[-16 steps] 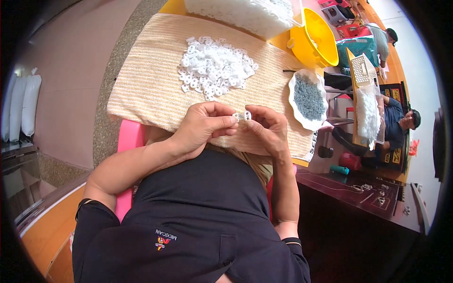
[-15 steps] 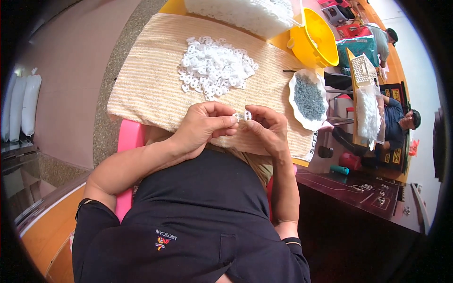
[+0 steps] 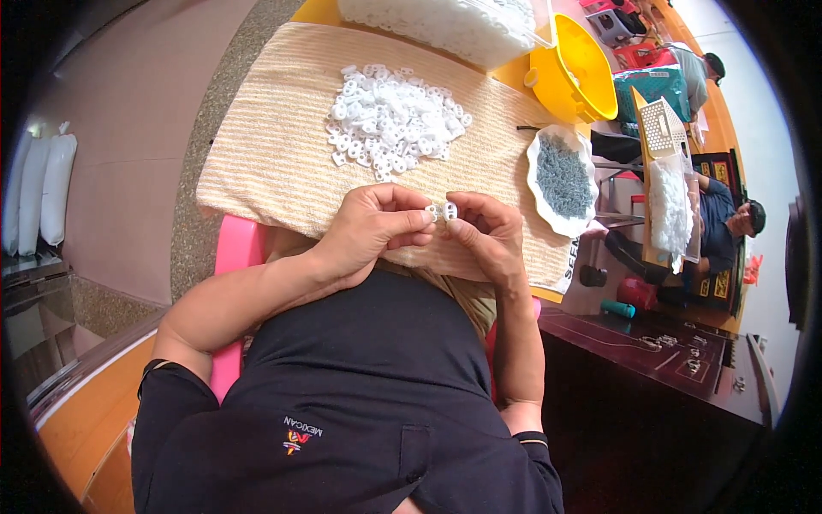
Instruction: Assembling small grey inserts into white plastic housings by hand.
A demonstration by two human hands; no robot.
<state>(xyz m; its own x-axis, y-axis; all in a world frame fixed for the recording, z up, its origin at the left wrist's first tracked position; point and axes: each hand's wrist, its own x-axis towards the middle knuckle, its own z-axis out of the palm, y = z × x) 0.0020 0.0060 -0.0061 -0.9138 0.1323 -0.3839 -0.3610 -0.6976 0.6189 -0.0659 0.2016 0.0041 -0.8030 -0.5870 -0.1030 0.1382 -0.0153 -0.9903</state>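
Two bare hands meet over the near edge of the towel, each pinching one small part. The left hand (image 3: 381, 221) grips a white piece (image 3: 431, 210) between thumb and fingers, which cover much of it. The right hand (image 3: 490, 230) pinches a second piece, an oval white link (image 3: 450, 211) with holes in it, turned with its face toward the near side. These two parts are side by side at the fingertips, above the cloth; whether they touch, I cannot tell.

Beyond the hands, one heap of white links (image 3: 398, 120), too many to count, lies on one striped towel (image 3: 265, 154). To the right of the hands stands one scalloped white dish (image 3: 541, 201), filled with uncountable small grey parts (image 3: 561, 180). At the far right corner is one yellow bucket (image 3: 555, 90), and left of it, along the far edge, one clear bin (image 3: 479, 56) of white pieces.

Under the left forearm shows one pink chair (image 3: 235, 257). Far off to the left, three white bags (image 3: 58, 188) stand in a row. On the right, two other people are seated, one in a dark blue top (image 3: 717, 214), and one farther away in grey.
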